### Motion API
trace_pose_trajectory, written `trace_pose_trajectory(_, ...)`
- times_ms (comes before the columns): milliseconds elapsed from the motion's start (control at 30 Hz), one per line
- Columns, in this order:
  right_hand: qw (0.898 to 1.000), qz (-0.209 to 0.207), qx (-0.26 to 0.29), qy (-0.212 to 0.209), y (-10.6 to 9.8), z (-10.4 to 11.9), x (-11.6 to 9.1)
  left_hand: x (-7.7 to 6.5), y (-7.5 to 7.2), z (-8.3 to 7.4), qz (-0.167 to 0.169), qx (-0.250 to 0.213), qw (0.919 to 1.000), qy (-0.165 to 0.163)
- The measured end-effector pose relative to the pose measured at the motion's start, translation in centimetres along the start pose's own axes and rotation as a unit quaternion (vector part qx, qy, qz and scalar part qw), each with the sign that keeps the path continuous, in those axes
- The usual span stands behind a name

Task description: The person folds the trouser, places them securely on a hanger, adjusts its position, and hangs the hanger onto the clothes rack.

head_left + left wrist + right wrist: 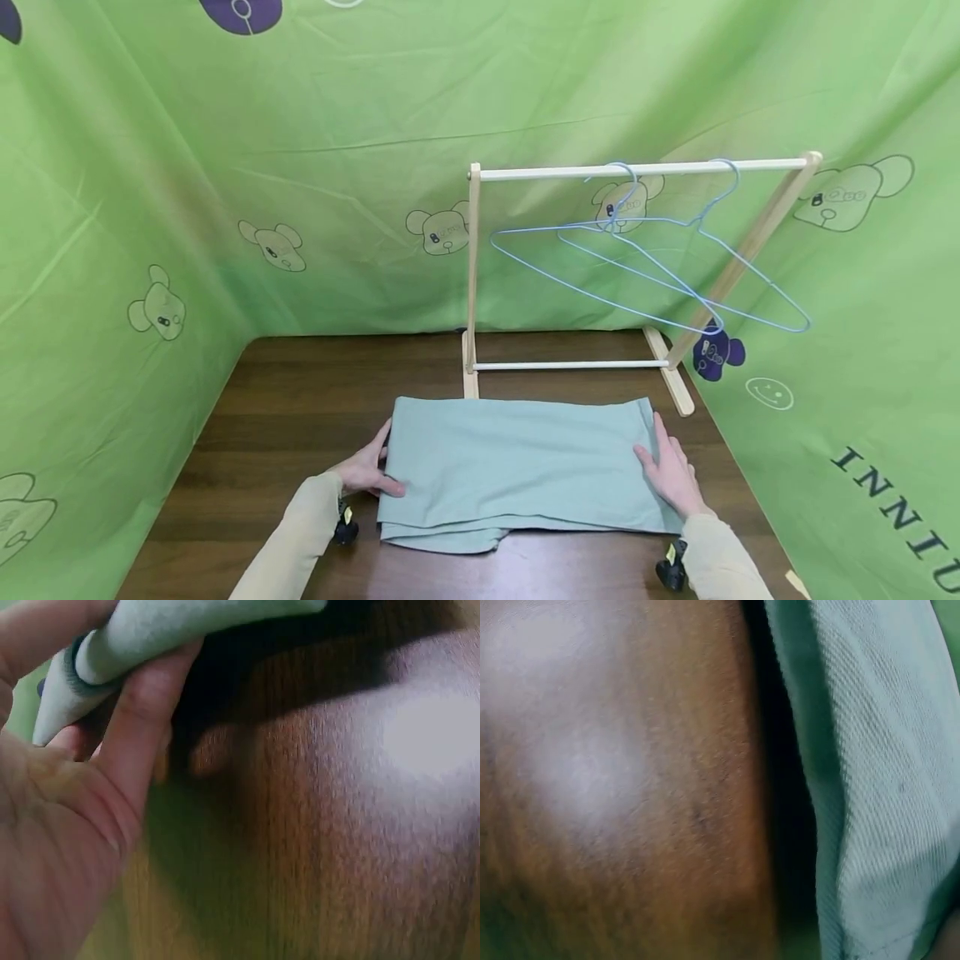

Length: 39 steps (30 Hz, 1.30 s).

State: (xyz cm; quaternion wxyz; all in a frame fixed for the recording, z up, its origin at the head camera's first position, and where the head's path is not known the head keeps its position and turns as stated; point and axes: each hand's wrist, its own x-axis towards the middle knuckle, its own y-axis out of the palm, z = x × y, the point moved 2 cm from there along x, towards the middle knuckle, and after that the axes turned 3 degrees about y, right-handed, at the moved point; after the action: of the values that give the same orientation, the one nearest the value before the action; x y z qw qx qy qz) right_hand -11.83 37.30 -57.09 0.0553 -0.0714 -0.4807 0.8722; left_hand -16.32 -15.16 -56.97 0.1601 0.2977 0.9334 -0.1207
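A pale blue-green pair of folded trousers [517, 467] lies in layers at the front of the table in the head view, with a curved lower layer showing at the bottom left. My left hand [367, 468] grips its left end, thumb on top and the other fingers at the edge. In the left wrist view, the folded fabric [157, 637] sits between the thumb and fingers of that hand [67, 825]. At the right end, my right hand [671, 473] holds the side edge, thumb over the top. The right wrist view shows the fabric edge [885, 780] above a dark gap; that hand is mostly hidden there.
Behind the trousers stands a wooden rack [474, 267] with a white top bar [547, 173] and a lower bar. Two blue wire hangers [600, 298] hang from the top bar. Green printed cloth [360, 100] surrounds the brown wooden table [300, 400] at the back and sides.
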Motion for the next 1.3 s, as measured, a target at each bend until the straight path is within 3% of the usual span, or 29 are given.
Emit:
trace_pose_trajectory(133, 1.000, -0.019, -0.006, -0.010, 0.4, -0.3, -0.2, -0.3, -0.4, 0.4, -0.013, 0.008, 0.9998, -0.011)
trace_pose_trajectory(233, 1.000, -0.009, -0.012, 0.012, 0.5, -0.5, -0.2, -0.2, -0.5, 0.6, -0.028, 0.008, 0.9994, -0.020)
trace_pose_trajectory(333, 0.999, -0.002, -0.017, 0.031, 0.5, -0.6, -0.2, -0.5, -0.5, 0.6, -0.062, -0.004, 0.9969, -0.049)
trace_pose_trajectory(500, 0.999, 0.006, -0.021, 0.042, 0.5, -0.5, -0.3, -1.6, -0.5, 0.6, -0.170, -0.054, 0.9784, -0.105)
trace_pose_trajectory(600, 0.998, 0.010, -0.023, 0.049, 0.5, -0.5, -0.2, -2.0, -0.3, 0.8, -0.185, -0.071, 0.9735, -0.114)
trace_pose_trajectory(733, 0.998, 0.015, -0.022, 0.055, 0.6, -0.5, -0.2, -2.1, -0.1, 1.0, -0.182, -0.058, 0.9775, -0.090)
trace_pose_trajectory(933, 0.998, 0.012, -0.021, 0.059, 0.8, -0.6, -0.1, -2.3, -0.2, 1.2, -0.207, -0.035, 0.9772, -0.032)
trace_pose_trajectory(1133, 0.998, 0.007, -0.023, 0.065, 1.0, -0.6, -0.1, -3.1, 0.0, 1.6, -0.152, -0.039, 0.9875, 0.014)
trace_pose_trajectory(1300, 0.997, 0.006, -0.030, 0.071, 0.9, -0.4, 0.0, -4.0, 0.0, 1.0, -0.129, 0.029, 0.9895, 0.058)
